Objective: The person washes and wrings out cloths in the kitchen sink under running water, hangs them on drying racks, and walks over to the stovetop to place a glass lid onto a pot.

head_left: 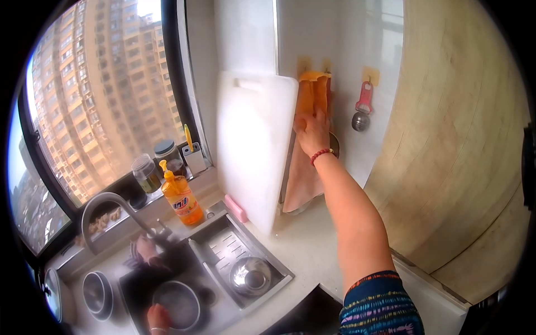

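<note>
"So, where is the orange cloth (314, 99)?"
"Above the worktop (307, 240), near its back edge; the right hand (314, 133) is holding it."
"And the left hand (159, 317)?"
"Touching the bowl (180, 306); its grip I cannot tell."

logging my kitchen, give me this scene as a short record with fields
place: kitchen corner, sink by a window
right hand: on the hanging orange cloth
left hand: at the rim of the round pan in the sink
bottle: orange, pump top, upright behind the sink
board: white, propped upright
</note>
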Available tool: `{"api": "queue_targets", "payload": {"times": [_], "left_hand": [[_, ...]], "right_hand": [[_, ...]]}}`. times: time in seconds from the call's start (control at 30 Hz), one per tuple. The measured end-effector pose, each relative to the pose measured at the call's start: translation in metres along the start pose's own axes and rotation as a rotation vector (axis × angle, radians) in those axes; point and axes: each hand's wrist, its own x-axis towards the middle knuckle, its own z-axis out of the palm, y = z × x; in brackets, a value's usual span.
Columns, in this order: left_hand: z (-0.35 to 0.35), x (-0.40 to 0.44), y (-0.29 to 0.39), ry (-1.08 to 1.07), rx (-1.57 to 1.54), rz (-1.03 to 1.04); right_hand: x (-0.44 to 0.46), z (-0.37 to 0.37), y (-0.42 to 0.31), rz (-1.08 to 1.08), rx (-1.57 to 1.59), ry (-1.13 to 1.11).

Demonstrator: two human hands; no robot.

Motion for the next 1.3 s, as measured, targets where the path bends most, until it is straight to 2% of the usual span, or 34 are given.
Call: {"api": "queue_targets", "payload": {"times": [0.3, 0.33, 0.47, 0.57, 0.63, 0.77, 0.9, 0.97, 1.03, 1.1, 1.17, 1.2, 1.3], "left_hand": [[-0.011, 0.021, -0.006, -0.111, 0.011, -0.01], [-0.019, 0.029, -0.011, -0.184, 0.046, 0.045], [-0.02, -0.005, 0.012, -0.185, 0.013, -0.073], [-0.036, 0.004, 0.009, -0.21, -0.007, -0.143], [-0.047, 0.018, 0.0, -0.212, 0.022, -0.16], [-0.065, 0.043, -0.014, -0.238, -0.064, -0.212], [-0.075, 0.062, -0.032, -0.238, -0.21, -0.271], [-0.078, 0.065, -0.04, -0.246, -0.252, -0.299], [-0.083, 0.069, -0.055, -0.234, -0.282, -0.329], [-0.083, 0.068, -0.051, -0.187, -0.288, -0.333], [-0.082, 0.065, -0.044, -0.162, -0.292, -0.297], [-0.083, 0.064, -0.042, -0.153, -0.301, -0.265], [-0.084, 0.065, -0.038, -0.076, -0.347, -0.276]], "right_hand": [[-0.104, 0.002, 0.032, 0.072, 0.204, 0.021], [-0.117, -0.002, 0.029, 0.111, 0.259, 0.024], [-0.172, -0.012, -0.007, 0.097, 0.35, -0.113], [-0.224, -0.007, -0.074, 0.31, 0.497, -0.311], [-0.259, 0.005, -0.123, 0.206, 0.556, -0.463], [-0.329, 0.048, -0.224, 0.078, 0.748, -0.748], [-0.38, 0.099, -0.322, -0.043, 0.807, -1.064], [-0.394, 0.133, -0.36, -0.173, 0.782, -1.09], [-0.404, 0.174, -0.391, -0.1, 0.737, -1.133], [-0.419, 0.227, -0.408, -0.194, 0.595, -0.921], [-0.425, 0.267, -0.421, -0.02, 0.494, -0.945], [-0.424, 0.271, -0.425, 0.042, 0.392, -1.029], [-0.443, 0.274, -0.412, 0.116, 0.48, -1.019]]}}
